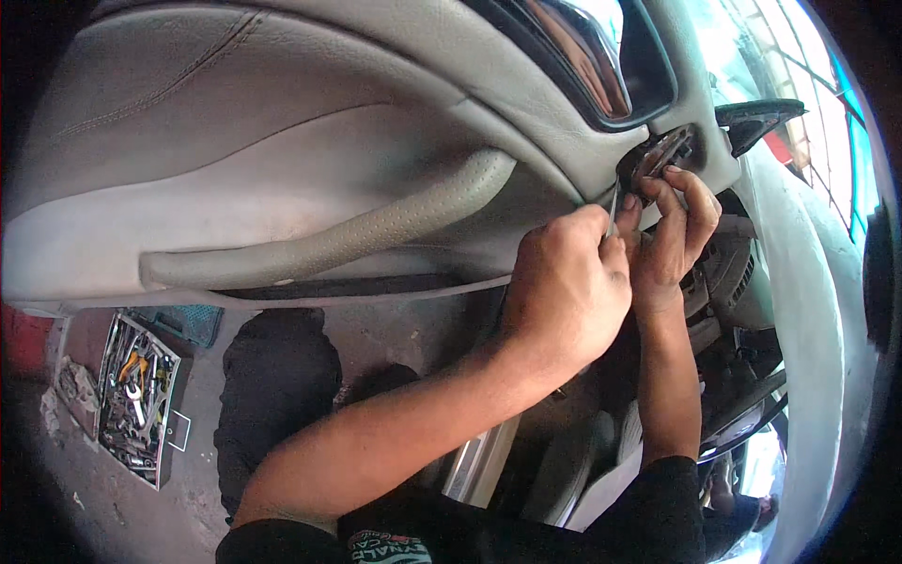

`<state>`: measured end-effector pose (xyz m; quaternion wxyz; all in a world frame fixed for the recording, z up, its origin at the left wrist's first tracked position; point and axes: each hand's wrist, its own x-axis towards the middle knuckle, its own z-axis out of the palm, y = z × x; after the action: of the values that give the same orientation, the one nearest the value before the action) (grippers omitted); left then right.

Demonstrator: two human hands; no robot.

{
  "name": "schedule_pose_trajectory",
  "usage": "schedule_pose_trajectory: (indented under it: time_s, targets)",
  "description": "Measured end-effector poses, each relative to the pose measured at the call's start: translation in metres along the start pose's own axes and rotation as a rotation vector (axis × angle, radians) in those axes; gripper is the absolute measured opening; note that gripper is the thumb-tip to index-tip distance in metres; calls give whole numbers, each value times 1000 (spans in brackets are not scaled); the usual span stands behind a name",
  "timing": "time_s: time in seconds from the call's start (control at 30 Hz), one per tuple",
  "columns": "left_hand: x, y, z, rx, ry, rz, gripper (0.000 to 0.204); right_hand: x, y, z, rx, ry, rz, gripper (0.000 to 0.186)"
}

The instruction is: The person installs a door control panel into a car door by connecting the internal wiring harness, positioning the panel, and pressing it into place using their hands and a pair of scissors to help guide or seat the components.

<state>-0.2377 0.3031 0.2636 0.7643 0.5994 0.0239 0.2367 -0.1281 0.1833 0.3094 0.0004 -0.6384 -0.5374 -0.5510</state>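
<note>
In front of me is a beige car door panel [310,122] with a padded, dotted pull handle [348,230]. My left hand [568,282] is closed around a thin tool with a metal shaft [614,199]; its handle is hidden in the fist. The shaft's tip points up at the edge of a dark round trim piece [660,158], tilted out of the panel's upper corner. Thumb and fingers of my right hand [675,226] pinch that piece from the near side. Both hands are close together, nearly touching.
Above the trim piece is a recess with a shiny inner door handle [601,66]. A dark triangular part [756,122] juts out beside it. On the floor at left, an open metal toolbox [141,404] full of wrenches and sockets stands beside a teal case [183,324].
</note>
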Motion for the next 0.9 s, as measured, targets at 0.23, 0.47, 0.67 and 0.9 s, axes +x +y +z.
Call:
schedule_pose_trajectory:
  time_s: [0.23,0.47,0.67,0.9]
  targets:
    - [5,-17,-11,191,46,205,11,4,-3,0,-37,8,17,32]
    - [7,-7,-22,227,11,224,13,2,-4,1,-23,-22,16,25]
    - [-4,12,-14,137,-18,249,14,0,-3,3,-43,46,10,25]
    - [2,20,-3,-213,-42,-138,18,4,1,1,-13,44,-19,31]
